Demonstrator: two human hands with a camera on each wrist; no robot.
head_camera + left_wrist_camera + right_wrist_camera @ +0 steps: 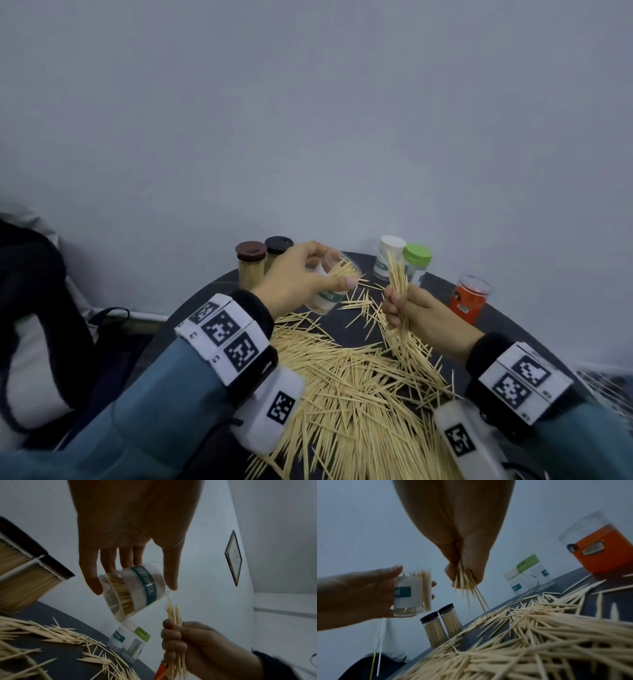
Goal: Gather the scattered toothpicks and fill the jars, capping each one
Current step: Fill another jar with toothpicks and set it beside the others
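Hands up over the pile [359,394]: left hand [294,277] wrapped round a tilted open jar [330,291], partly filled; right hand [421,310] fisted on a bundle of toothpicks [397,270], tips near the jar mouth. Light, stiff, slippery sticks, probably best squeezed mid-length so none fan out. Heap of loose toothpicks spread across the dark surface [513,325]. Farther back, capped jars [251,265] left, more jars [471,298] right.
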